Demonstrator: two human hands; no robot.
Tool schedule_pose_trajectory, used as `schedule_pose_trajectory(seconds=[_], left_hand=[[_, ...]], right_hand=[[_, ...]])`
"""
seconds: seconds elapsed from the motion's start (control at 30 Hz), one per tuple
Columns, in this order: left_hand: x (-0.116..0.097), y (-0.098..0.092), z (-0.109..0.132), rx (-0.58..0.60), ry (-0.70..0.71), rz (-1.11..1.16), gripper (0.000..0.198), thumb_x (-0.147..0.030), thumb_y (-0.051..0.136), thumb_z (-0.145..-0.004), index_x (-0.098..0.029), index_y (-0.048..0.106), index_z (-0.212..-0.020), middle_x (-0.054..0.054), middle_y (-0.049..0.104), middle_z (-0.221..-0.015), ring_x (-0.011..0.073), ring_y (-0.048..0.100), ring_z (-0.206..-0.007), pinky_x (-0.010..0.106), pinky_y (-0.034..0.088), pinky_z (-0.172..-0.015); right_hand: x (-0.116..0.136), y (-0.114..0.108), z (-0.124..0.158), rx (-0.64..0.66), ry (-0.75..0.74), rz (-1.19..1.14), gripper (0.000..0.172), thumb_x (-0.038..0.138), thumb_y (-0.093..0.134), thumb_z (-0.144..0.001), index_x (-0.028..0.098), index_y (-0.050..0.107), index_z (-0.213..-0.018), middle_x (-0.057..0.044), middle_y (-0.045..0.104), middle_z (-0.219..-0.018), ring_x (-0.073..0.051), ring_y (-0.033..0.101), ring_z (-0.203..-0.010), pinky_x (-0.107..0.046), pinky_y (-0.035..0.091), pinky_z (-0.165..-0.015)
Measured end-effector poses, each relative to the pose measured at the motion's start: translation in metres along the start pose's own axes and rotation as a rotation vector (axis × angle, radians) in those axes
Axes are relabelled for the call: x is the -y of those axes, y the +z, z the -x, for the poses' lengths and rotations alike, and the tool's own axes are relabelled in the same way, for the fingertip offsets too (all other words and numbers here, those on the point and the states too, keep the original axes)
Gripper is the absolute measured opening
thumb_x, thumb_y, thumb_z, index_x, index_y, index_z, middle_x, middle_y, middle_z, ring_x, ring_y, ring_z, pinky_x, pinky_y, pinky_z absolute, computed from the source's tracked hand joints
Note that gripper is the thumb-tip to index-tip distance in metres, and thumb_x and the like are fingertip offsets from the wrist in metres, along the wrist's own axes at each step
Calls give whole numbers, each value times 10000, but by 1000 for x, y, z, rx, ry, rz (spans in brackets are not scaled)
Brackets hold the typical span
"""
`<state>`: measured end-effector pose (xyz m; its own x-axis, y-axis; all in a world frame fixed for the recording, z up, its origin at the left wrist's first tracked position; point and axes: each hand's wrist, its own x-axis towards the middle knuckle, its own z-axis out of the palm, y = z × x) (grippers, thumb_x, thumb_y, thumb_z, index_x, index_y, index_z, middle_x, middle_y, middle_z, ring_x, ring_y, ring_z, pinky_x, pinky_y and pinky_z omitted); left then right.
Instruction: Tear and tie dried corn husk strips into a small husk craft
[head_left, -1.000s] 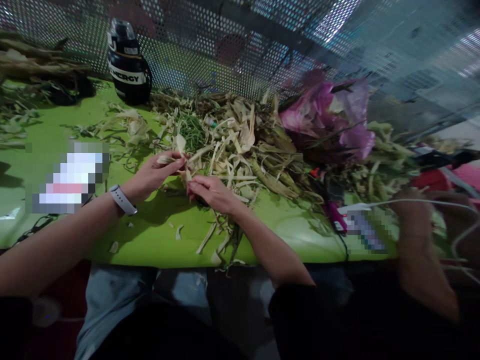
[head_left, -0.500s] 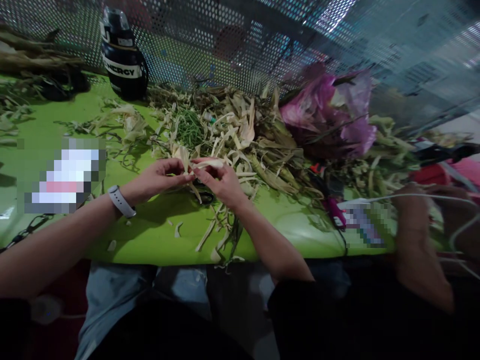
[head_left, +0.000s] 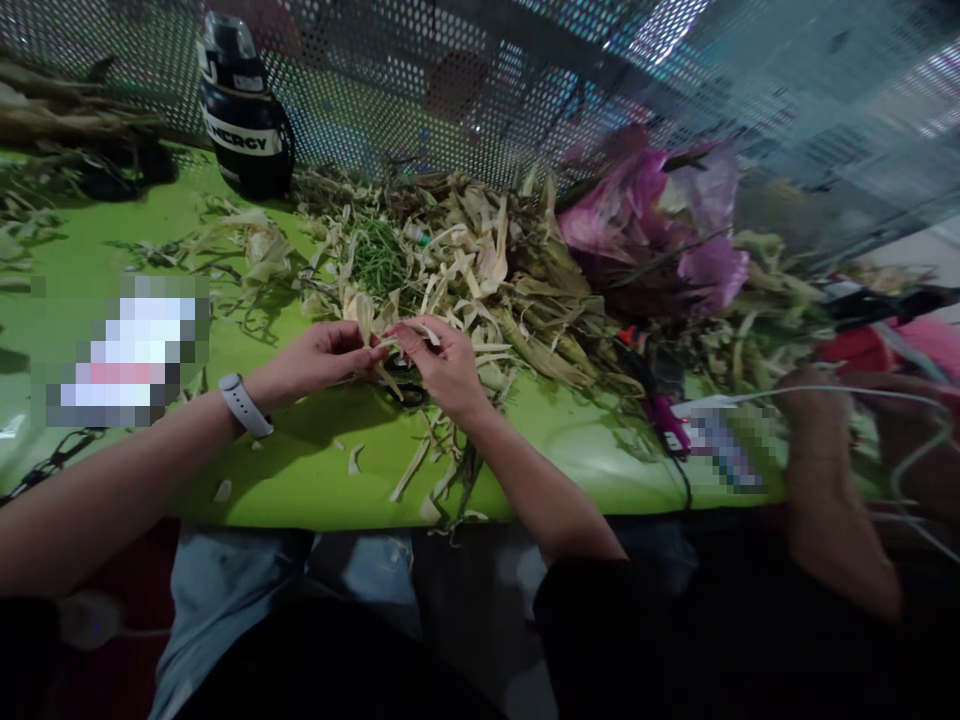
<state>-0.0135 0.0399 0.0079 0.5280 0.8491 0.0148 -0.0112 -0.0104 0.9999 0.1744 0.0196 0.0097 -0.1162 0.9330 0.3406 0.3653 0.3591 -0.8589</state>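
Observation:
Over the green table my left hand (head_left: 319, 360) pinches a pale, leafy strip that looks like husk (head_left: 364, 312), its broad part standing above the fingers. Close beside it, my right hand (head_left: 450, 372) has thumb and fingers closed on a narrow pale strip (head_left: 426, 334). Whether the two strips are one piece I cannot tell. A dark looped object, perhaps scissors (head_left: 409, 394), lies beneath the hands, partly covered. Behind them spreads a heap of dry husks and leaves (head_left: 465, 245) with a bunch of thin green stems (head_left: 377, 255).
A black bottle (head_left: 251, 160) stands at the back left. A blurred-out bright device (head_left: 127, 350) lies on the left of the green table (head_left: 292, 480). At right are a pink plastic bag (head_left: 622, 220), a white cable (head_left: 862, 392) and another person's arm (head_left: 825, 470). Perforated metal (head_left: 360, 90) rises behind.
My right fingers have shifted slightly up and away from the left ones, and the narrow strip in them now tilts downward to the right. My left hand keeps its pinch.

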Motion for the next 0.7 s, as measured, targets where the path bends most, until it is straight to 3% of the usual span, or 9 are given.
schedule_pose_trajectory(seconds=[0.17, 0.43, 0.53, 0.63, 0.7], left_hand=[[-1, -6, -1, 105, 42, -242, 302, -428, 691, -781, -150, 619, -689, -11, 529, -610, 88, 455, -538, 217, 347, -499], [-3, -12, 0, 167, 1, -267, 272, -415, 635, -816, -154, 662, -743, 20, 599, -653, 97, 482, -541, 226, 340, -502], [-1, -14, -1, 192, 30, -309, 270, -414, 634, -815, -154, 671, -752, 20, 605, -663, 103, 491, -550, 226, 352, -509], [1, -13, -2, 190, 72, -369, 261, -418, 663, -793, -159, 695, -802, 21, 620, -683, 116, 511, -568, 231, 372, -524], [4, -12, -3, 179, 99, -405, 260, -416, 690, -774, -161, 702, -823, 24, 634, -701, 127, 533, -595, 236, 391, -549]], right_hand=[[-1, -1, -1, -19, -94, 88, 374, 544, 548, -874, 191, 652, -808, -31, 620, -764, -149, 559, -709, -291, 447, -677], [-6, -1, -3, -29, -34, 41, 371, 534, 578, -852, 179, 640, -764, -11, 567, -671, -134, 505, -626, -283, 421, -622], [-10, -4, -6, 36, -32, 82, 342, 490, 567, -868, 176, 637, -750, -10, 559, -668, -133, 493, -619, -288, 423, -625], [-11, -8, -7, 122, -140, 153, 204, 372, 597, -851, 181, 666, -861, -53, 615, -860, -175, 572, -819, -333, 472, -777], [-9, -9, -5, 164, -217, 159, 226, 290, 616, -823, 204, 658, -1028, -85, 612, -1082, -208, 566, -1044, -388, 459, -924]])
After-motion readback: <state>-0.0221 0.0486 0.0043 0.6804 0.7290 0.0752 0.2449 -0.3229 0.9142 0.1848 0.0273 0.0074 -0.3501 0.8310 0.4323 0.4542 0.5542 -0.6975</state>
